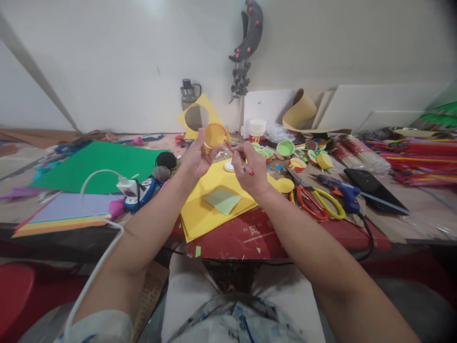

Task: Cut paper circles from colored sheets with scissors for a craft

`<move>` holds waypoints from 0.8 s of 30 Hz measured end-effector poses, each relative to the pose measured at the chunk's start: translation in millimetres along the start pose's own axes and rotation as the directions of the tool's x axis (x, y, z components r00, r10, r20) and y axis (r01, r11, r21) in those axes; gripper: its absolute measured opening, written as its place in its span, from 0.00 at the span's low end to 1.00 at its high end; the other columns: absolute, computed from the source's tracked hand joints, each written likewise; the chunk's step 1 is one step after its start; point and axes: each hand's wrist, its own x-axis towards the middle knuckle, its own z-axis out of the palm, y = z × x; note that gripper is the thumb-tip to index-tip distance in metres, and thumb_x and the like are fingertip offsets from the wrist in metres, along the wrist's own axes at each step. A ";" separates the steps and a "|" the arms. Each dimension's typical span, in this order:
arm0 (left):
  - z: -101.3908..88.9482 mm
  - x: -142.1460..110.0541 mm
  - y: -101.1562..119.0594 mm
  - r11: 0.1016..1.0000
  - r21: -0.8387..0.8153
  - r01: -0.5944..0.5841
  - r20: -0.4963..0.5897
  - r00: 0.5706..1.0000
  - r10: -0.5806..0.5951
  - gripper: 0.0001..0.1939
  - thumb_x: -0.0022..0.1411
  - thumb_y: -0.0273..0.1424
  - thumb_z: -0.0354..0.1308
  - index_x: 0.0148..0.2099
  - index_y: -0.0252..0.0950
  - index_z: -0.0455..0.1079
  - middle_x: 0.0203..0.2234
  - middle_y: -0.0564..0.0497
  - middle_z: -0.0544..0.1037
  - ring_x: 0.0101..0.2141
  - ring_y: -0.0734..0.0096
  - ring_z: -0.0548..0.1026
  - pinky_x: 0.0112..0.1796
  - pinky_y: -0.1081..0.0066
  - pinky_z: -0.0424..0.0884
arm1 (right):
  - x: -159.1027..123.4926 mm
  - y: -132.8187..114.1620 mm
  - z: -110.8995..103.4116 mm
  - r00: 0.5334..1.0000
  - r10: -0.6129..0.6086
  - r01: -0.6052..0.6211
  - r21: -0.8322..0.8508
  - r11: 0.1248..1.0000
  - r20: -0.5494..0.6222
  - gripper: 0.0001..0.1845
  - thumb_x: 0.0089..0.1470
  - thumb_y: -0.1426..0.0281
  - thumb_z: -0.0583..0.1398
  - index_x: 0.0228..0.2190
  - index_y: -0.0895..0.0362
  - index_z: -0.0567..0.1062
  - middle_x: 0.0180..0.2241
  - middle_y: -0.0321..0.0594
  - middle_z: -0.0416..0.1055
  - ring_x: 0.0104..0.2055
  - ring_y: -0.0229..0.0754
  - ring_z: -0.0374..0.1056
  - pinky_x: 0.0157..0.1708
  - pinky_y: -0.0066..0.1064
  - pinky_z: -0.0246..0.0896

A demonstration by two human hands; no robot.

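Observation:
My left hand (pixel 198 159) is closed round a small paper cup with a yellow inside (pixel 215 136), its opening turned toward me. In my right hand (pixel 250 169) is a slim red pen-like tool (pixel 248 169), its tip close to the cup's rim; I cannot tell if they touch. Behind the cup stands a yellow sheet with a round hole (pixel 212 113); whether my left fingers also grip it is hidden. Below my hands lie yellow sheets (pixel 196 221), with a pale green paper piece (pixel 223 201) and a small white round lid (pixel 229 166) on top.
On the right lie scissors (pixel 312 202), a blue glue gun (pixel 337 188), a black phone (pixel 373 190) and cut cup pieces (pixel 285 148). A green sheet (pixel 100 166) and a power strip with a white charger (pixel 134 190) are left; its cable (pixel 103 262) crosses my left arm. A bottle (pixel 187 95) stands behind.

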 end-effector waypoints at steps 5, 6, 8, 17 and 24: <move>-2.2 2.3 0.0 0.999 0.027 -0.025 -0.018 1.000 0.026 0.18 0.74 0.45 0.61 0.59 0.42 0.78 0.41 0.51 0.88 0.47 0.66 0.87 0.42 0.76 0.85 | -1.4 -4.4 0.7 0.999 -0.044 0.043 0.033 0.999 0.006 0.08 0.68 0.64 0.52 0.36 0.51 0.67 0.28 0.36 0.71 0.30 0.40 0.68 0.36 0.35 0.67; -2.4 2.8 0.0 0.999 0.039 -0.029 -0.020 0.999 0.029 0.18 0.74 0.45 0.61 0.58 0.42 0.78 0.41 0.51 0.88 0.47 0.66 0.87 0.41 0.77 0.85 | -1.5 -4.5 0.7 0.999 -0.047 0.047 0.042 0.998 0.010 0.07 0.67 0.65 0.53 0.35 0.51 0.67 0.28 0.36 0.71 0.30 0.40 0.68 0.35 0.34 0.66; -2.8 3.7 0.3 0.996 0.080 -0.042 -0.022 0.999 0.044 0.19 0.74 0.47 0.61 0.57 0.42 0.78 0.41 0.50 0.88 0.48 0.65 0.86 0.41 0.77 0.84 | -1.3 -3.6 0.3 0.999 -0.033 0.032 0.059 0.998 0.007 0.07 0.67 0.65 0.53 0.35 0.51 0.67 0.28 0.35 0.71 0.29 0.40 0.68 0.35 0.34 0.66; -5.5 -0.1 0.0 0.995 0.093 -0.027 0.037 0.999 0.023 0.14 0.68 0.37 0.68 0.53 0.40 0.77 0.45 0.49 0.87 0.49 0.63 0.86 0.49 0.68 0.85 | 10.1 8.2 -9.8 0.983 0.063 -0.055 0.050 0.997 -0.170 0.14 0.73 0.58 0.51 0.43 0.50 0.73 0.41 0.43 0.77 0.44 0.46 0.73 0.50 0.42 0.69; 4.1 -15.0 -7.8 0.981 0.189 0.045 0.106 0.992 -0.065 0.10 0.67 0.34 0.70 0.46 0.35 0.77 0.42 0.46 0.87 0.44 0.65 0.86 0.52 0.61 0.83 | 8.0 34.0 0.9 0.989 0.143 -0.146 -0.076 0.986 -0.047 0.11 0.62 0.59 0.64 0.40 0.52 0.72 0.37 0.42 0.75 0.42 0.48 0.70 0.49 0.44 0.68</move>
